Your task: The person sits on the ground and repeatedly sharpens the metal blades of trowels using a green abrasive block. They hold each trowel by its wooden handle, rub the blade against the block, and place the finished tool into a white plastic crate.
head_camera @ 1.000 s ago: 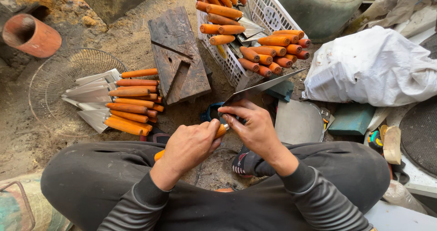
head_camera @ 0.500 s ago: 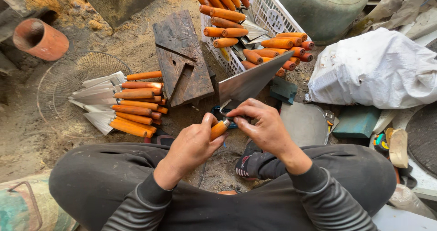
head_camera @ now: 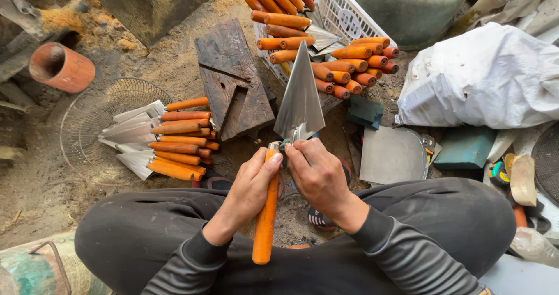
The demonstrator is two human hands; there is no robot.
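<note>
Both hands grasp one orange-handled steel trowel [head_camera: 298,97] above the lap: left hand [head_camera: 251,187] around the wooden handle, right hand [head_camera: 317,176] pinching the blade's base; its point nears the white plastic crate [head_camera: 340,16].

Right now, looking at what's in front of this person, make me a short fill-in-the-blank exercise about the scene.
1. The left hand grips the trowel's ____ wooden handle.
2. The trowel's metal blade points ____ from the person.
3. The right hand pinches the spot where the blade meets the ____.
4. Finished trowels lie stacked on a round wire ____ on the ground.

Missing words: orange; away; handle; grille
</note>
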